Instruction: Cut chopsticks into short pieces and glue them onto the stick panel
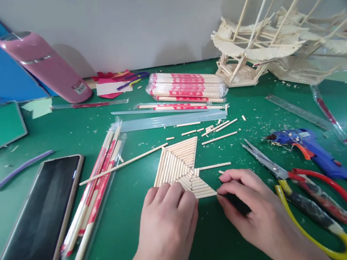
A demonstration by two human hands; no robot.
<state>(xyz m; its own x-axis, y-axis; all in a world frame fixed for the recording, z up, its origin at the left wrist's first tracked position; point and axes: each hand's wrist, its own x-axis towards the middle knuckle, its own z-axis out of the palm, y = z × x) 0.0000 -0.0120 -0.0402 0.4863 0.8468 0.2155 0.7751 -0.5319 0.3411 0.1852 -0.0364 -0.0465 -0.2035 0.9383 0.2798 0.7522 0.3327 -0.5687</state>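
A flat panel of thin wooden sticks [177,159], laid in triangular sections, rests on the green table. My left hand [170,219] is closed over its lower left edge, with curled fingers covering part of the sticks. At the panel's lower right corner, the thumb and fingertips of my right hand [249,205] pinch the pointed end. One loose stick [214,166] lies against the panel's right side. A longer stick [124,164] reaches from the panel's upper left corner across wrapped chopsticks [97,190]. Cut stick pieces [219,127] are scattered behind the panel.
Scissors [279,167] and a blue glue gun [311,146] lie right of my right hand. On the left are a phone [39,218] and a leaning pink bottle [47,67]. Behind stand a chopstick bundle [187,86] and a stick-built model [246,53].
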